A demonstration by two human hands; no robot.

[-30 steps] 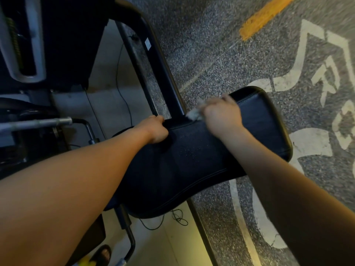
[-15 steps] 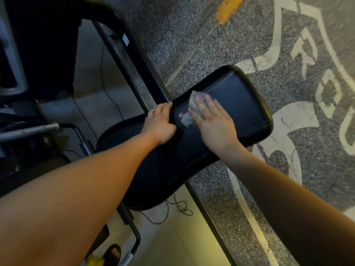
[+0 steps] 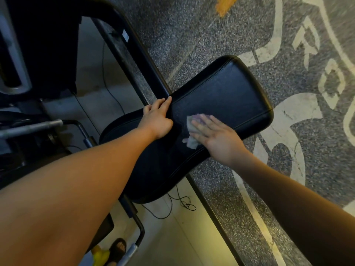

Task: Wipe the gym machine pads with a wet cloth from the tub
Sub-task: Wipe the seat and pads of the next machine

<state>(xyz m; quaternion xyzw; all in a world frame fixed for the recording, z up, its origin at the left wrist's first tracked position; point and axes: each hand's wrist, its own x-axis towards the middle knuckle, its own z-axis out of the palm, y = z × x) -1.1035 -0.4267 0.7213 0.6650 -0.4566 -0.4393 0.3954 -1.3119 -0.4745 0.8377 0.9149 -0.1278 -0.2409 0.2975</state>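
A long black padded seat (image 3: 226, 93) of the gym machine runs diagonally across the middle of the view. My right hand (image 3: 215, 137) lies flat on it with fingers spread, pressing a small pale wet cloth (image 3: 191, 129) against the pad's near edge. My left hand (image 3: 157, 120) rests on the pad's narrow middle, fingers curled over its far edge beside the black frame bar (image 3: 132, 47). The tub is not in view.
The black machine frame and a steel bar (image 3: 32, 127) stand at the left. Thin black cables (image 3: 182, 204) lie on the pale floor strip under the pad. Speckled grey rubber flooring with white painted markings (image 3: 295, 110) spreads to the right. A sandalled foot (image 3: 117, 250) shows at the bottom.
My right hand has slid the cloth from the pad's far edge by the frame bar down toward its near edge. My left hand stays on the pad's middle.
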